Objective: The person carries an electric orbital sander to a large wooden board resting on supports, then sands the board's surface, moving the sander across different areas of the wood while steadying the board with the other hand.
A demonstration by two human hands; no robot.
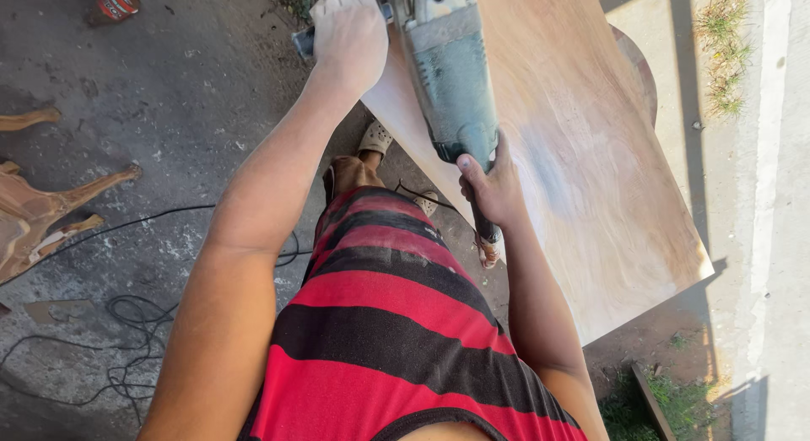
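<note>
Grey-green grinder [451,70] sits on the wood slab [591,154], head end near the top of frame, body running back toward the person.

Handling, my read: heavy, rigid metal-and-plastic body, likely to kick and vibrate, so a two-point hold fits. Side handle plus rear grip is what's in use.
- left hand [350,36]: fingers wrapped tight round the side handle, left of the head.
- right hand [494,188]: fingers closed on the dark rear grip, thumb up along the body.

Slab: stiff, heavy-looking, pale and smooth with a dusty hazy patch just right of the tool. What carries it is hidden, only a dark rounded edge shows behind.

Count:
- 1 grinder
- 1 slab
- 2 hands, both on the tool
- 1 small red can [118,2] on the concrete floor [186,86], well apart
- carved wood legs [42,205] at left, partly cut off, number unclear
- black cable [135,323] looped on the floor, strand count unclear
</note>
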